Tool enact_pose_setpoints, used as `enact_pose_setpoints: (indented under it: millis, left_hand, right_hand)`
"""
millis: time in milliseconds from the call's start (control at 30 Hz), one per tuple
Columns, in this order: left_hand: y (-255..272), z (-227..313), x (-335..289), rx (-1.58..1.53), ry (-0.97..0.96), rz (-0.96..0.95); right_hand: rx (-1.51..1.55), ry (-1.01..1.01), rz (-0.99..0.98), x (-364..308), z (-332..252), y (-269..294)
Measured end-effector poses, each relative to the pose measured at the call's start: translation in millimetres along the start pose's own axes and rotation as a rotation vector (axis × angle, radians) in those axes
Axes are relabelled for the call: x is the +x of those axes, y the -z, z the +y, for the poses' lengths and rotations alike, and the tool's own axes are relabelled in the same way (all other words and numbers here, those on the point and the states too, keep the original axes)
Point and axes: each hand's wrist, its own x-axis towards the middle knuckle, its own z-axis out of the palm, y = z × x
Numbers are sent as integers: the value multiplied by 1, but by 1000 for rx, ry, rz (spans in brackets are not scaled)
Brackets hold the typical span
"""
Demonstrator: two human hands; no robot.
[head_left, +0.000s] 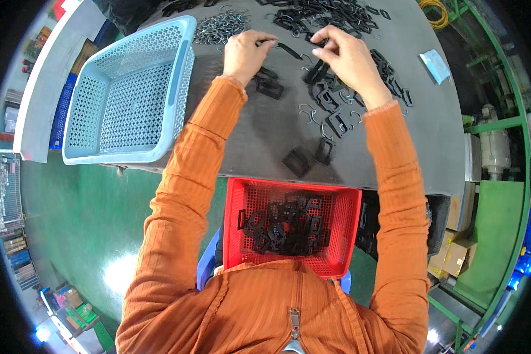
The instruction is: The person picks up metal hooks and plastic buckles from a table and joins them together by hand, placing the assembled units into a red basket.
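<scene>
My left hand (246, 55) pinches a black rectangular plastic buckle (289, 51) above the grey table. Seen nearly edge-on, the buckle points toward my right hand (349, 60). The right hand's fingers are curled, thumb and forefinger close together; whatever lies between them cannot be made out. Beneath and beside that hand are scattered black buckles (325, 97), some with silver wire hooks (308, 112) among them. Several more buckles (268, 84) lie just below the left hand. Two others (297, 163) rest near the table's front edge.
A light-blue basket (186, 76) stands left on the table (419, 135). Behind my hands lie a heap of silver hooks (218, 28) and a pile of black buckles (336, 16). In front of my body, a red basket (234, 227) holds buckles. A blue face mask (435, 66) lies right.
</scene>
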Motion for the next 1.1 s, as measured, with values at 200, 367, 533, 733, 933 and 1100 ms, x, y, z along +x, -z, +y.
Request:
enact_pose_setpoints:
  millis: [200,367,533,733,933,1100]
  left_hand:
    - [-7,-9,-16,-218,13,65]
    - [-7,-9,-19,-316,-88,15]
    - [-5,-31,-26,31,-255,92]
    - [3,-22,-53,432,-145,-513]
    - [19,-31,-37,445,-106,-612]
    - [16,-15,-48,400,-126,-547]
  right_hand:
    - [309,-366,-310,1,42,0]
    - [1062,-914,-388,-17,70,0]
    - [1328,-981,-309,-28,89,12]
    - [81,-451,121,-65,96,38]
    - [-200,-419,239,-155,25,-19]
    - [-107,-538,424,-178,47,-28]
